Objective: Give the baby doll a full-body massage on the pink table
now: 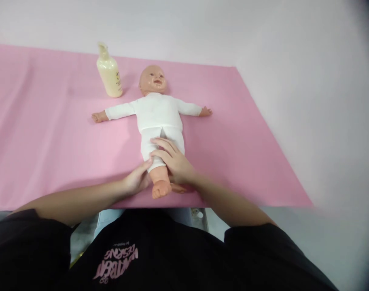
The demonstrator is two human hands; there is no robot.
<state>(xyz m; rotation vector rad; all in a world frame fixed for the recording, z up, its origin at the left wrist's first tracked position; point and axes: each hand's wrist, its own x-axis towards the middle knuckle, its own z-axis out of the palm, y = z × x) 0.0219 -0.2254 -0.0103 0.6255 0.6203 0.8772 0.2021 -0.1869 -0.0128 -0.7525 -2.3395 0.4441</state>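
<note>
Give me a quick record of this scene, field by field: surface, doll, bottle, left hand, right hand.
surface: pink sheet spread flat against a pale wall
doll: baby doll on its back, arms out, white clothes
bottle: cream pump bottle upright beside the doll's head
left hand: left hand touching the doll's lower leg
right hand: right hand resting over the doll's legs

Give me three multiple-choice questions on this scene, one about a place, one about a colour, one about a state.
1. Where does the cream plastic pump bottle stand?
A. beside the doll's head
B. at its feet
C. on its chest

2. What colour is the sheet under the bald baby doll in white clothes?
A. blue
B. pink
C. green

3. How is the doll lying?
A. face down
B. on its side
C. on its back

Answers: 1 A, it stands upright near the head. 2 B, the sheet is plainly pink. 3 C, face up, arms spread, left hand and right hand at its legs.
</note>
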